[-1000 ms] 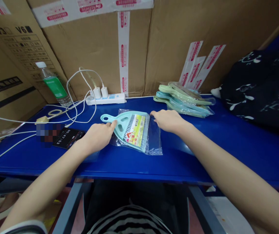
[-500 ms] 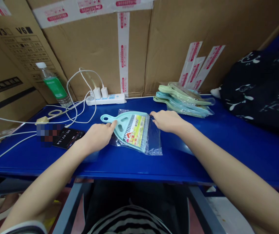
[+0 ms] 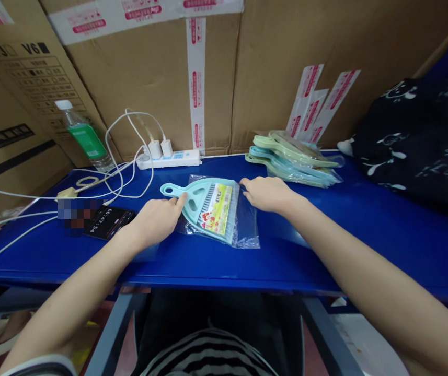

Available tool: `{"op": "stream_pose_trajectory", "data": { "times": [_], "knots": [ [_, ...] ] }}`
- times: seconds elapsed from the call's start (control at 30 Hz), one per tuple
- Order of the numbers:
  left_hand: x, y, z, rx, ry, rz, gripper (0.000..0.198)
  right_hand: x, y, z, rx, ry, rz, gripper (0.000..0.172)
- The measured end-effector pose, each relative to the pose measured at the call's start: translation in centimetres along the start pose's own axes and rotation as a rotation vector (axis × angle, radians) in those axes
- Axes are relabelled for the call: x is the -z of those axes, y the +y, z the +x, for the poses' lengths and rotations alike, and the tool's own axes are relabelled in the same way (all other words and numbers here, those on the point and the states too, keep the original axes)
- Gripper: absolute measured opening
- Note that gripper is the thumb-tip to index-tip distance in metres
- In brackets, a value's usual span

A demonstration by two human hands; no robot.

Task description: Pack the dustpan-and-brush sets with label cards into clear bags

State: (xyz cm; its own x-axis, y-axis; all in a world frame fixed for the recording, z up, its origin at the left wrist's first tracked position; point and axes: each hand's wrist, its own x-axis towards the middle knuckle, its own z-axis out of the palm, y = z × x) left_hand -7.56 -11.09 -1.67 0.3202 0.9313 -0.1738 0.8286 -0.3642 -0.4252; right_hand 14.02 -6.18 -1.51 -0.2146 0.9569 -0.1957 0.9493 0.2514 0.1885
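Observation:
A light-blue dustpan and brush set (image 3: 194,201) lies flat on the blue table with its ring handle to the left. A yellow printed card (image 3: 219,209) covers part of the bristles. Around the set is a clear plastic bag (image 3: 249,230), its loose part spread to the right. My left hand (image 3: 160,219) grips the set's lower left side by the handle, thumb on top; its other fingers are partly hidden. At the bag's upper right edge, my right hand (image 3: 265,193) is closed, with fingertips pinching the plastic.
Several bagged dustpan sets (image 3: 294,159), green and blue, are stacked at the back right. A dark patterned bag (image 3: 420,136) sits farther right. Along the cardboard wall are a power strip (image 3: 180,159) and a bottle (image 3: 88,141). Cables and a phone (image 3: 108,222) lie on the left.

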Motion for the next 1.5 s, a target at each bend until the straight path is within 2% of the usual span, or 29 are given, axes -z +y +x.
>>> {"op": "stream_pose_trajectory", "data": {
  "times": [0.7, 1.5],
  "knots": [
    [0.02, 0.21, -0.07, 0.001, -0.012, 0.03, 0.06, -0.23, -0.04, -0.08, 0.074, -0.003, -0.024, 0.04],
    [0.2, 0.35, -0.26, 0.002, -0.031, 0.053, 0.06, -0.17, -0.61, -0.52, 0.077, -0.009, -0.008, 0.039]
  ]
}}
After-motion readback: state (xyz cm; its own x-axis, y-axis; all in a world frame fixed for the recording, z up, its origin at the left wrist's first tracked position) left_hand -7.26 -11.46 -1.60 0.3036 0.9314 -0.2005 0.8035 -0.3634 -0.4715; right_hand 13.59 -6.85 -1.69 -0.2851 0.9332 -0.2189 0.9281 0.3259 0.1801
